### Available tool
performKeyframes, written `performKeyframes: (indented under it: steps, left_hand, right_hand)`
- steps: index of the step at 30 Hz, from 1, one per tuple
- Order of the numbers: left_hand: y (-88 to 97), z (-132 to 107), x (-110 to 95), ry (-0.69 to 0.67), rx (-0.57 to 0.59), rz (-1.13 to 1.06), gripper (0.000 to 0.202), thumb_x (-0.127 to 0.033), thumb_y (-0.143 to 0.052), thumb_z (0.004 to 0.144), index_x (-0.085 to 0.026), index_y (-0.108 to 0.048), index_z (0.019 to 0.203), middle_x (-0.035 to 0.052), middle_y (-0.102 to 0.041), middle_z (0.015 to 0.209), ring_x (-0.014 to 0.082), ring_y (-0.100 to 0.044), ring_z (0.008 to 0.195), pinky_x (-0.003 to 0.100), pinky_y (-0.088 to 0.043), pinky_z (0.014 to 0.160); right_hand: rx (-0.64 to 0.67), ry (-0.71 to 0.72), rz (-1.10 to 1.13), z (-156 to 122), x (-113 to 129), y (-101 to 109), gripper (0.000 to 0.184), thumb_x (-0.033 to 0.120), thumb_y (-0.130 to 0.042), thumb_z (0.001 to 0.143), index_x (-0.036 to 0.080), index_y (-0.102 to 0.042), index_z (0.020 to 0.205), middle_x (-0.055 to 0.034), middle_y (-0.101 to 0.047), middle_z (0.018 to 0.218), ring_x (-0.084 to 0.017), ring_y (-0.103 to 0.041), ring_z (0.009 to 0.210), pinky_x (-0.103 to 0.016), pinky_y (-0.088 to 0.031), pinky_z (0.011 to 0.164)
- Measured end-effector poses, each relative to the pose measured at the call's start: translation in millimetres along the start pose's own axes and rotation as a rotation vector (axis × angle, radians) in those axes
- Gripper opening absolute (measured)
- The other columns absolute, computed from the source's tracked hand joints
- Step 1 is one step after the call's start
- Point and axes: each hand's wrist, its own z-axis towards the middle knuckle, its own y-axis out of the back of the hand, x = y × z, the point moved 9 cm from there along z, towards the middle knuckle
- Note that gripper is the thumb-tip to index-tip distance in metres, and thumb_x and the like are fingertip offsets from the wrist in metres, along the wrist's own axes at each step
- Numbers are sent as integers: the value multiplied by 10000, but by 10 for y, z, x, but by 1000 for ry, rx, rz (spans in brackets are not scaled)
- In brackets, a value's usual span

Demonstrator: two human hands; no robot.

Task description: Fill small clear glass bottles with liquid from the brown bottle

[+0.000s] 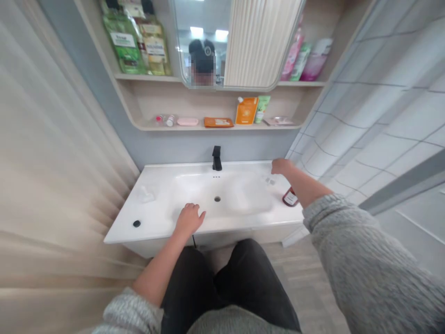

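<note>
My left hand [189, 220] rests on the front rim of a white ceramic washbasin [153, 218], fingers spread and holding nothing. My right hand [281, 166] reaches over the basin's back right corner, its fingers loosely curled above the surface with nothing visible in them. A small clear packet [270, 181] lies just in front of that hand. Below my right forearm, a small red bottle with a white label [290, 198] lies on the counter. The drain [217, 199] sits in the middle of the bowl.
A matte black faucet [217, 158] stands at the basin's back. A shelf [222, 126] above holds several toiletries, with more beside a mirror [201, 46]. A tiled wall [375, 139] runs along the right, and a curtain [52, 153] hangs along the left.
</note>
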Motion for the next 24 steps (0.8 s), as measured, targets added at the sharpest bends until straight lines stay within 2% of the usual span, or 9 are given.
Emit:
performKeyframes:
  steps: [4, 7, 9, 13, 15, 17, 20, 22, 24]
  left_hand:
    - [21, 1, -9, 7, 10, 59, 381, -470, -603, 1106, -159, -801, 1201, 219, -770, 1200, 388, -658, 1282, 492, -515, 1149]
    - [21, 11, 24, 16, 19, 51, 374, -458, -636, 1089, -169, -791, 1268, 212, -780, 1254, 386, -664, 1321, 490, -522, 1161]
    - [23, 17, 49, 16, 15, -10, 403, -442, -689, 1059, -166, -776, 1339, 213, -778, 1323, 391, -665, 1364, 504, -516, 1193]
    - [47, 24, -5, -12, -19, -308, 622, -355, -837, 938, -210, -688, 1524, 182, -712, 1553, 363, -632, 1500, 503, -471, 1299]
    - [62, 25, -125, -41, -30, -527, 834, -309, -900, 859, -229, -589, 1629, 180, -627, 1677, 344, -615, 1544, 495, -479, 1305]
    - [72, 19, -299, -87, -26, -706, 1001, -285, -953, 784, -229, -513, 1680, 196, -588, 1717, 349, -622, 1542, 499, -504, 1280]
    - [45, 0, -490, -90, -1, -798, 989, -289, -995, 729, -241, -554, 1614, 176, -719, 1561, 353, -716, 1405, 488, -558, 1193]
    - [-5, -13, -474, -4, 3, -768, 846, -304, -995, 725, -250, -631, 1486, 130, -814, 1355, 337, -783, 1232, 470, -599, 1084]
    - [-45, -27, -393, 81, -16, -744, 719, -309, -983, 719, -249, -672, 1364, 91, -839, 1202, 315, -801, 1100, 446, -615, 989]
  right_hand:
    - [26, 136, -29, -118, 513, 241, 428, 310, -918, 887, 83, -874, 1248, -315, -800, 1336, -410, -750, 1313, -504, -595, 1086]
    - [-53, 268, 15, -379, 952, 464, 396, 319, -963, 818, 119, -899, 1154, -279, -824, 1309, -417, -763, 1298, -478, -603, 1091]
    - [-74, 373, 104, -619, 1246, 534, 340, 330, -973, 789, 145, -915, 1069, -242, -853, 1237, -407, -792, 1221, -454, -609, 1061]
    - [-70, 618, 370, -1162, 1823, 532, 177, 295, -984, 719, 196, -915, 848, -164, -877, 985, -390, -822, 1046, -431, -599, 992]
    - [-72, 733, 458, -1435, 2096, 486, 147, 268, -989, 691, 219, -911, 806, -132, -868, 903, -386, -822, 1014, -423, -587, 975]
    - [-97, 810, 491, -1681, 2334, 432, 133, 263, -967, 713, 232, -920, 834, -122, -866, 887, -383, -821, 1017, -420, -576, 967]
    - [-106, 850, 423, -1949, 2615, 296, 105, 245, -914, 767, 220, -922, 869, -146, -867, 918, -391, -820, 1028, -429, -578, 948]
    - [-126, 837, 425, -2039, 2701, 228, 105, 211, -888, 789, 207, -915, 891, -164, -868, 956, -402, -816, 1049, -442, -582, 958]
    - [-158, 817, 517, -2072, 2703, 164, 154, 194, -864, 828, 210, -912, 974, -161, -867, 1001, -401, -807, 1085, -457, -583, 998]
